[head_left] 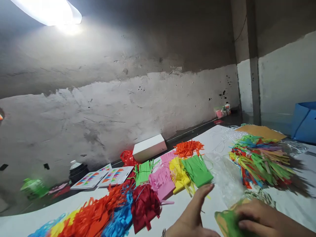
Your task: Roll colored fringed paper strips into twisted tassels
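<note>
Where my view's clock face reads eight, I get a green plastic jug (34, 188) and a dark tub (78, 172) with a white top, then printed cards (116, 176). Orange fringed paper (96, 214) spreads at seven, against blue fringed paper (120, 214). At six, a red plastic bag (127, 158), contents hidden, crumples beside a white box (149, 148); a dark red pack (145, 204), a pink pack (163, 184) and a yellow pack (179, 176) crowd the space between me and that box. My left hand (190, 218) enters at five, thumb spread wide from fingers that the lower edge cuts off. A crumpled clear bag (225, 179) sits at four, between that hand and the tassel pile (261, 161); I cannot tell what it contains. Between four and five, green paper (228, 223), blurred, is pinched in my right hand (261, 215). At three, a blue bag (303, 125) hides its inside from me.
</note>
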Motion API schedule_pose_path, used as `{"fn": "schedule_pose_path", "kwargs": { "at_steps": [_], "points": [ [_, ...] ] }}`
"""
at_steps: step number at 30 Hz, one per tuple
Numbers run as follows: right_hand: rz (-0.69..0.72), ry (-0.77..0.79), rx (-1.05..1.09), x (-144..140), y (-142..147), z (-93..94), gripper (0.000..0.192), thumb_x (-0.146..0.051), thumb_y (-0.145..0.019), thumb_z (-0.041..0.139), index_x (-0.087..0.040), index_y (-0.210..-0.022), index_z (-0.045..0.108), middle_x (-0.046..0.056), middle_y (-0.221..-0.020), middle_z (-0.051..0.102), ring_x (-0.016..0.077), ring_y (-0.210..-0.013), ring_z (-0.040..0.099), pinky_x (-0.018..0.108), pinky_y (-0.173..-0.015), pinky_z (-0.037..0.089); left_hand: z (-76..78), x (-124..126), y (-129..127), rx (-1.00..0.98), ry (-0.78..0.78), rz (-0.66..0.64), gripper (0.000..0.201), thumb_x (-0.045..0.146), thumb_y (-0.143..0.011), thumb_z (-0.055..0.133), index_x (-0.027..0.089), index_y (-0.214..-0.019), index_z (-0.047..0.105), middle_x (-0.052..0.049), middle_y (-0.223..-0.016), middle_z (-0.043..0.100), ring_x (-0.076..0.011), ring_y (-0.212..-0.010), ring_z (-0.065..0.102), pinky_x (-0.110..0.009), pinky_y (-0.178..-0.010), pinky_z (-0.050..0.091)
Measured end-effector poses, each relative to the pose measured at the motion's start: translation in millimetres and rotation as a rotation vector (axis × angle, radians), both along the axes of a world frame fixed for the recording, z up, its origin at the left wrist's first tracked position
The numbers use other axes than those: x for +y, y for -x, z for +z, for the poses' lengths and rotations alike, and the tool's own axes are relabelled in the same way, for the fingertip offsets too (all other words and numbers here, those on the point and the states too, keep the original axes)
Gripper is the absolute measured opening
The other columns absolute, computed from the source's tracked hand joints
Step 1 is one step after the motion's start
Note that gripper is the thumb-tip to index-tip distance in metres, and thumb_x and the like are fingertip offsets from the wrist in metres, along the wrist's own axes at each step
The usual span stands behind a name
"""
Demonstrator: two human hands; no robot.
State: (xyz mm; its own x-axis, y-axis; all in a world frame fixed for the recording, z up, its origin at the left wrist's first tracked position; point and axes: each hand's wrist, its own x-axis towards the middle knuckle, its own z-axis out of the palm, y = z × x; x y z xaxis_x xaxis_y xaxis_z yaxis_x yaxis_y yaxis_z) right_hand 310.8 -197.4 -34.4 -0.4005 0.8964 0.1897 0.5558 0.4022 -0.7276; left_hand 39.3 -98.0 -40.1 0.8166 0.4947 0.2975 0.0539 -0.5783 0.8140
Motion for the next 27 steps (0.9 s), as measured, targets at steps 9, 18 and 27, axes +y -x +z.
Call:
{"fn": "schedule_pose_path", "kwargs": {
  "at_steps": [9,18,27],
  "points": [
    [0.301,0.189,0.034,10.1,76.1,66.3,0.021,-0.037,-0.087,0.065,-0.017,-0.090,0.072,-0.003,-0.074,0.064,0.0122,-0.067,0.056,0.019,-0.058,0.039,46.2,-69.7,44.1,0.184,0.413,0.181,0.036,0.047,-0.075,0.077,0.013,-0.072,0.068,0.004,-0.065,0.047,-0.0099,-0.060,0.037,-0.022,-0.054,0.031],
    [0.144,-0.028,-0.456,-9.9,127.6,52.4,0.016,-0.019,-0.084,0.063,-0.014,-0.076,0.075,0.012,-0.070,0.071,0.0244,-0.068,0.063,0.029,-0.060,0.032,39.1,-106.0,94.5,0.025,0.241,0.339,0.073,0.047,-0.079,0.077,0.020,-0.142,0.049,-0.012,-0.129,0.062,-0.0276,-0.117,0.057,-0.039,-0.102,0.042],
    [0.222,0.021,-0.474,-24.3,142.1,81.9,0.016,-0.020,-0.076,0.064,-0.015,-0.062,0.071,-0.001,-0.051,0.049,0.0119,-0.050,0.035,0.029,-0.053,0.019,12.2,-121.8,85.8,0.255,0.316,0.355,0.011,0.018,-0.068,0.064,0.017,-0.078,0.069,0.003,-0.069,0.056,-0.0155,-0.068,0.047,-0.030,-0.073,0.041]
  ]
}}
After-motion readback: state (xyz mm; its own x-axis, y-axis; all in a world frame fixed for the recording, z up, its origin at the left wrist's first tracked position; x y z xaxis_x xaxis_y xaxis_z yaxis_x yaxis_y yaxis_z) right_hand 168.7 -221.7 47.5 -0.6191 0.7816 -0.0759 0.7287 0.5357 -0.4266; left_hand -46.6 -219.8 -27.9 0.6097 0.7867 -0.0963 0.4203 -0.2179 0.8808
